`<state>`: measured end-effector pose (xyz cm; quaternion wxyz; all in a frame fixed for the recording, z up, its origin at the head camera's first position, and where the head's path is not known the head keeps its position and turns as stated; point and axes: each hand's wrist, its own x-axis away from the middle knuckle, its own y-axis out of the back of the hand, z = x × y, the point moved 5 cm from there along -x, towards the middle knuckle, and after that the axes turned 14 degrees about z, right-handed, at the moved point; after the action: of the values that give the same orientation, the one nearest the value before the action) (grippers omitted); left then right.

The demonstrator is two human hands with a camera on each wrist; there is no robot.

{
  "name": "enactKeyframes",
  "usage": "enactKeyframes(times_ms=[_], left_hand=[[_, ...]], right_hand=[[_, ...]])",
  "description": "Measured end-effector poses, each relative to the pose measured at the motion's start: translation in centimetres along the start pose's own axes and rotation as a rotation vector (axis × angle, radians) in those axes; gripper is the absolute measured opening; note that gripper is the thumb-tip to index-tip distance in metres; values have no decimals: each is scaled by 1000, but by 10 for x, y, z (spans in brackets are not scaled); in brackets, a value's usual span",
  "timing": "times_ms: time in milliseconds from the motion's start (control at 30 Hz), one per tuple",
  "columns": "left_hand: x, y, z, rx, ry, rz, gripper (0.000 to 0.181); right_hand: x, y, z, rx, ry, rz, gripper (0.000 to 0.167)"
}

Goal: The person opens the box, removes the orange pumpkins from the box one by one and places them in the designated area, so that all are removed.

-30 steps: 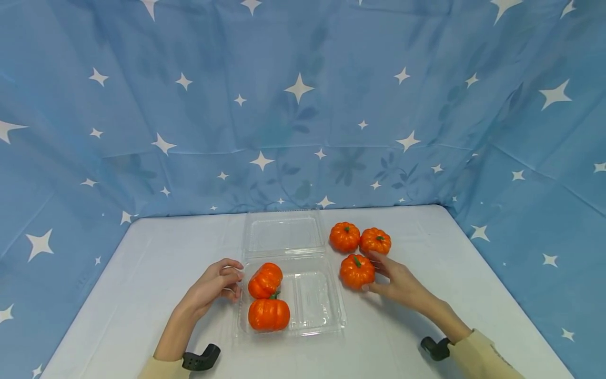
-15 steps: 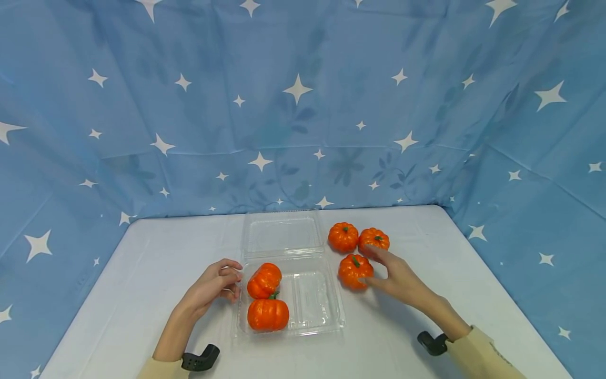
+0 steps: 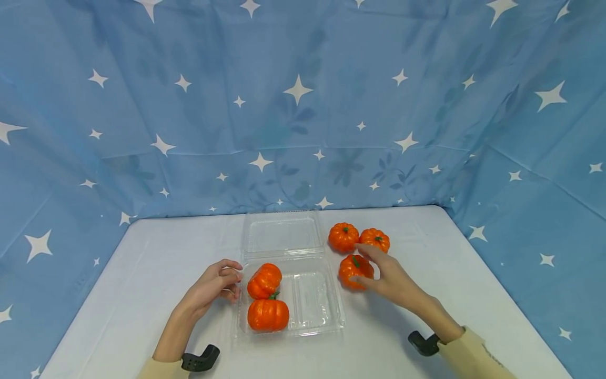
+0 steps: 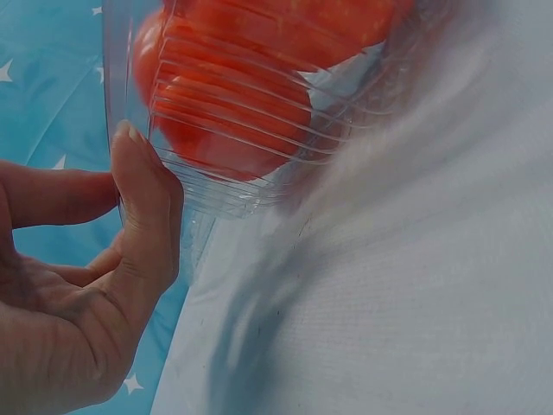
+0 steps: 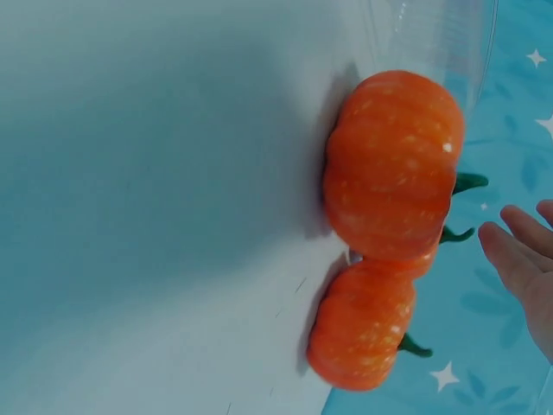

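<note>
My left hand [image 3: 208, 289] pinches the left rim of a clear plastic container [image 3: 316, 302] between thumb and finger; the left wrist view shows the pinch on its edge [image 4: 115, 104]. Two small orange pumpkins [image 3: 268, 315] sit in the container's left side, one behind the other. To the right of the container, my right hand [image 3: 393, 279] hovers over the nearest loose pumpkin [image 3: 352, 271] with fingers spread. In the right wrist view the visible fingers stand apart from that pumpkin [image 5: 393, 164] and its green stem.
Behind the near pumpkin stand two more, a left one [image 3: 343, 237] and a right one [image 3: 376, 238], side by side. The container's lid [image 3: 284, 233] lies folded back flat on the white table [image 3: 161, 263]. A blue star-patterned curtain [image 3: 213, 116] hangs behind the table.
My right hand has shifted a little left, from beside the near pumpkin to over it. The left hand and the container have stayed in place.
</note>
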<state>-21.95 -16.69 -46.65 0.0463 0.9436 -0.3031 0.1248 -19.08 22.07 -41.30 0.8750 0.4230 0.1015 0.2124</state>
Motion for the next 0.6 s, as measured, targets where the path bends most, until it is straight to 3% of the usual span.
enactKeyframes(times_ms=[600], left_hand=[[1,-1,0,-5,4,-2,38]], right_hand=[[-8,-11,26,-48,99,2,67]])
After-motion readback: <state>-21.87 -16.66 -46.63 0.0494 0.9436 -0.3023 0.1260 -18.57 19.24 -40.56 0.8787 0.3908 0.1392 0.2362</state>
